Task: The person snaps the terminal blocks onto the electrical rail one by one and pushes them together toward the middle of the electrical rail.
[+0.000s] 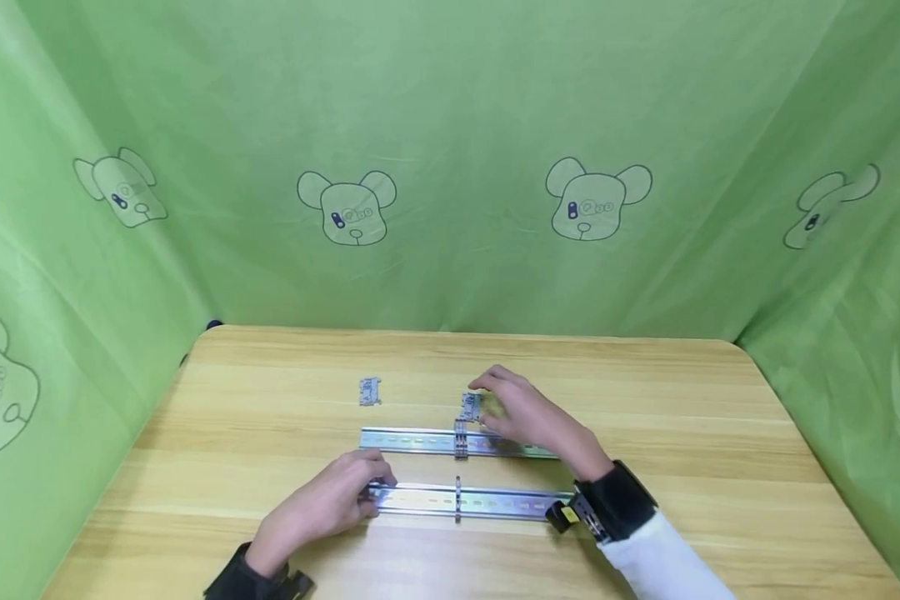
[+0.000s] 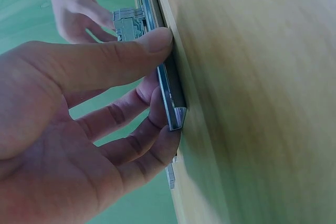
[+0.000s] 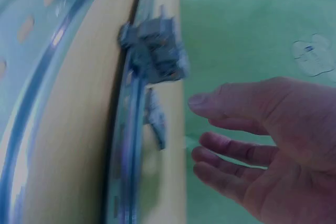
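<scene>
The left hand [image 1: 337, 496] grips the near rail [image 1: 416, 500], whose covered end its wrist view bares; the right hand [image 1: 523, 410], empty, spreads near a grey block [image 1: 470, 407].

From above, the head camera faces forward and down, far enough back for both far corners of the pale wood-grain surface [image 1: 720, 433]. Both wrist cameras look from close and low, turned sideways; all three share the silvery slotted metal rail [image 1: 420, 500] farther from the far edge.
</scene>
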{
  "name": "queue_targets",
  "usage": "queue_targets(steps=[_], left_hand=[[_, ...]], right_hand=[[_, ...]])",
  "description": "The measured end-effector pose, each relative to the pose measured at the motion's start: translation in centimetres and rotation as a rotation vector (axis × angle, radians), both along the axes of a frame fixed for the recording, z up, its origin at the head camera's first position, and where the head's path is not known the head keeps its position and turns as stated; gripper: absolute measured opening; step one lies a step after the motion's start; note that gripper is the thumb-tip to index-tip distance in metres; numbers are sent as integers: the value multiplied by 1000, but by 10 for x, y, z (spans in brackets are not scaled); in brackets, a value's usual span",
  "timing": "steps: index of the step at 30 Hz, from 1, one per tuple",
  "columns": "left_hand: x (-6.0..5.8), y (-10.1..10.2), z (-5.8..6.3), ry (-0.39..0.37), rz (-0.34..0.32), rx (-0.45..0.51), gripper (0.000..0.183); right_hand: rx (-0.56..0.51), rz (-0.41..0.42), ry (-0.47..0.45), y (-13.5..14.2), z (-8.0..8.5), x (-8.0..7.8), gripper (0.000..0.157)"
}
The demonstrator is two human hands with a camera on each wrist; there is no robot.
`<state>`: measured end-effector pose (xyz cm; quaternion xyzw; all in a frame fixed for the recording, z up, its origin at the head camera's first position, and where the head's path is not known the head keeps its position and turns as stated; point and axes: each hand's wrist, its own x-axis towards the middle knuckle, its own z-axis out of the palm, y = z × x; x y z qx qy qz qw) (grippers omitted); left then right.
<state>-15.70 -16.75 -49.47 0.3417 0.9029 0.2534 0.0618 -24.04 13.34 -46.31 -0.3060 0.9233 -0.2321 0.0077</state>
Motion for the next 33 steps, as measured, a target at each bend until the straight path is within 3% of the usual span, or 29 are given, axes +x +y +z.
queue_targets(steps=[8,18,24,33], left_hand=[[0,1,-3,1,-2,-3,34],[-1,1,2,11,-9,-3,34],[-1,1,2,2,-9,-2,33],[-3,-1,-1,-2,1,4,34]], right_hand=[[52,12,-103,-5,-13,-22,54],[72,-10,-150,-6,-20,-33,53],[47,-13,-156,-2,-18,-33,54],[-38,-17,-54,26,-6,-20,57]])
